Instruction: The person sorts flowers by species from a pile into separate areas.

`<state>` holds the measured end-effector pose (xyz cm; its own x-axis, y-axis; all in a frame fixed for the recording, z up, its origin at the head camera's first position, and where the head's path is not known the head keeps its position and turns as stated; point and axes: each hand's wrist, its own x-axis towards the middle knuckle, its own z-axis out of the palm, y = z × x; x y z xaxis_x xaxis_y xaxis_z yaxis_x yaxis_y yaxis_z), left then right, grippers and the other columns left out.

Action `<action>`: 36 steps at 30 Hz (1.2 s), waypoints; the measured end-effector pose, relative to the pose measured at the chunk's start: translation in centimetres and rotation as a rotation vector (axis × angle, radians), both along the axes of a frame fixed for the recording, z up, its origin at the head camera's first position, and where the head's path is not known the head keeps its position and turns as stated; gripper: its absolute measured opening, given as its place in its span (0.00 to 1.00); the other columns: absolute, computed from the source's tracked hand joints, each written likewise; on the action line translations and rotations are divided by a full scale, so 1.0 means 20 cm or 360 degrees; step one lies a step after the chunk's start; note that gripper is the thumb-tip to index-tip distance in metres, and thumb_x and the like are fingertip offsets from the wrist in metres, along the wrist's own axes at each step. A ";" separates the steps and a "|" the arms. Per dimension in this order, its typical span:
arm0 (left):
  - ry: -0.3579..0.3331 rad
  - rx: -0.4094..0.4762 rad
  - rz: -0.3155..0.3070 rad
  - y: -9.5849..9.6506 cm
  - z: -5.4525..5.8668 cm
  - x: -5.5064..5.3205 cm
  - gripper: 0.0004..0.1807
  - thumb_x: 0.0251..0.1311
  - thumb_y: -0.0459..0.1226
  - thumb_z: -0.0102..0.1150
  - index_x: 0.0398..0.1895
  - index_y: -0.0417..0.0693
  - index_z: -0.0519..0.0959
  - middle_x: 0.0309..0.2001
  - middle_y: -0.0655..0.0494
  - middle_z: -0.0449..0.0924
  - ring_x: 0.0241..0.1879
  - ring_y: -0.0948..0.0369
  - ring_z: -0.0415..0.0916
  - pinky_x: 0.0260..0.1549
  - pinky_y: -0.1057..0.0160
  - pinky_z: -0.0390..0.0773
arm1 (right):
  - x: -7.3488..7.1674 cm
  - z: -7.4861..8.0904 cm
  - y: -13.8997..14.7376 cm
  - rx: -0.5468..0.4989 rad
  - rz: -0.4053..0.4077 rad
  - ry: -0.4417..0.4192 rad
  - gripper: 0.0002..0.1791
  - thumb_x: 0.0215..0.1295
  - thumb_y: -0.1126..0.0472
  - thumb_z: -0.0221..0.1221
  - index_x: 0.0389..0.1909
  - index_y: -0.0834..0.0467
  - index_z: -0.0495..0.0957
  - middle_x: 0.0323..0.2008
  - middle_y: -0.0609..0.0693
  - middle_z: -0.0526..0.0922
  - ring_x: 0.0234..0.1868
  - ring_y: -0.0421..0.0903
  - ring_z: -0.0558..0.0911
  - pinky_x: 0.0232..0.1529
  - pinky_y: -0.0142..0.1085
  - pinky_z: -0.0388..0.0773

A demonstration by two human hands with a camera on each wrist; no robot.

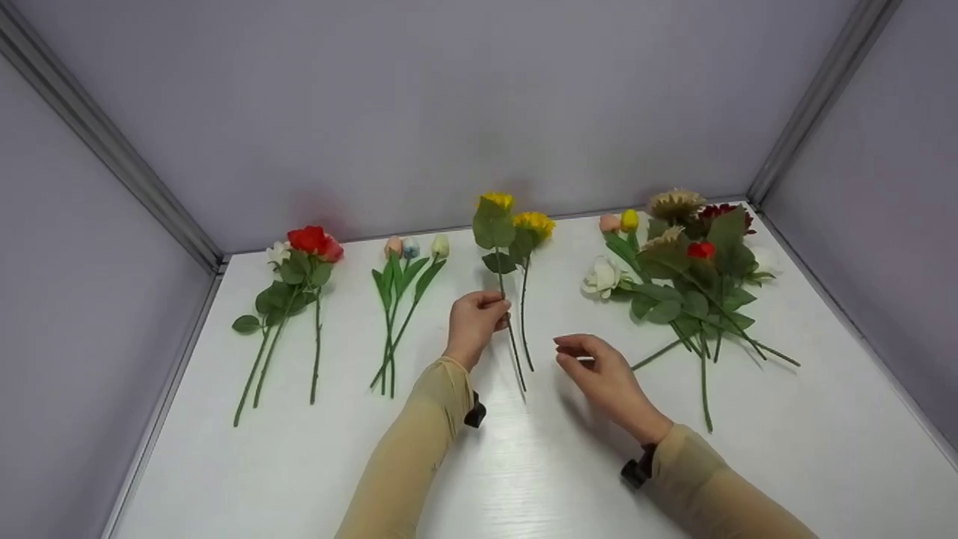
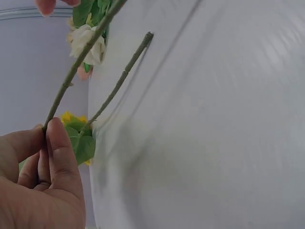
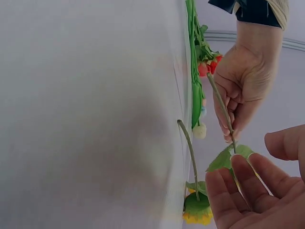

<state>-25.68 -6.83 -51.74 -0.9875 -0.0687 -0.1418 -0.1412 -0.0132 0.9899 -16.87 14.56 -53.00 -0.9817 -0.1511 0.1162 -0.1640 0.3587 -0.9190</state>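
Observation:
My left hand [image 1: 473,323] pinches the stem of a yellow sunflower [image 1: 492,222] between thumb and fingers, as the left wrist view shows. The stem runs from the flower at the back toward me, raised over the table. Just right of it, a second sunflower [image 1: 534,223] lies with its stem on the white surface. My right hand [image 1: 610,378] holds nothing; its fingers are loosely bent and its thumb stands apart from them in the right wrist view. It hovers between the sunflowers and a mixed flower pile [image 1: 688,277] on the right.
Three tulips [image 1: 404,281] with crossed stems lie left of the sunflowers. Farther left are red and white roses [image 1: 308,239]. The pile holds white roses, tulips and beige blooms, its stems pointing toward me. Panel walls [image 1: 464,112] enclose the white table [image 1: 262,479] at back and sides.

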 end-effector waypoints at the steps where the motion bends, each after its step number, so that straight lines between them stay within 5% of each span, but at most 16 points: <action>1: -0.0002 -0.0011 0.0008 0.00 -0.01 -0.01 0.15 0.67 0.28 0.63 0.53 0.26 0.80 0.38 0.44 0.83 0.32 0.60 0.81 0.36 0.64 0.85 | 0.00 0.00 0.01 0.0002 -0.0009 0.0012 0.15 0.73 0.60 0.63 0.57 0.59 0.82 0.53 0.51 0.84 0.55 0.47 0.81 0.56 0.45 0.79; 10: -0.0040 -0.0174 0.0028 0.01 -0.10 -0.02 0.15 0.66 0.26 0.63 0.54 0.29 0.81 0.38 0.45 0.84 0.33 0.59 0.82 0.32 0.66 0.84 | 0.00 -0.03 0.04 0.0018 0.0005 -0.0002 0.16 0.73 0.62 0.63 0.58 0.61 0.81 0.55 0.53 0.83 0.56 0.49 0.81 0.58 0.45 0.78; 17: -0.0040 -0.0476 -0.0077 0.01 -0.12 0.00 0.14 0.66 0.28 0.63 0.53 0.31 0.82 0.39 0.46 0.84 0.31 0.60 0.81 0.32 0.66 0.82 | 0.00 -0.05 0.05 0.0014 0.0007 -0.0031 0.14 0.73 0.62 0.63 0.56 0.60 0.82 0.53 0.51 0.84 0.56 0.48 0.81 0.59 0.46 0.77; 29: -0.0055 -0.0598 -0.0214 -0.02 -0.09 0.00 0.16 0.68 0.32 0.63 0.56 0.32 0.81 0.40 0.49 0.83 0.34 0.60 0.82 0.35 0.65 0.83 | -0.02 -0.04 0.09 0.0090 0.0003 -0.0038 0.14 0.72 0.62 0.63 0.56 0.60 0.82 0.53 0.52 0.83 0.57 0.51 0.81 0.59 0.47 0.77; 32: 0.0004 -0.0744 -0.0245 -0.02 -0.07 0.02 0.18 0.70 0.36 0.63 0.59 0.36 0.80 0.45 0.48 0.81 0.40 0.58 0.81 0.40 0.62 0.83 | -0.04 -0.03 0.16 0.0135 -0.0003 -0.0032 0.15 0.73 0.62 0.62 0.56 0.61 0.82 0.54 0.54 0.83 0.58 0.52 0.80 0.59 0.48 0.77; 36: 0.0214 -0.1048 -0.0305 0.01 -0.04 0.04 0.22 0.72 0.42 0.61 0.64 0.41 0.78 0.54 0.47 0.78 0.52 0.54 0.78 0.51 0.57 0.79 | -0.10 -0.01 0.30 0.0278 -0.0066 -0.0020 0.15 0.75 0.58 0.60 0.57 0.61 0.82 0.54 0.56 0.83 0.56 0.54 0.81 0.56 0.49 0.78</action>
<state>-24.84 -6.67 -52.60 -0.9969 0.0788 -0.0063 0.0431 0.6086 0.7923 -18.95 20.55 -53.13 -0.9887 -0.1271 0.0793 -0.1344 0.5191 -0.8441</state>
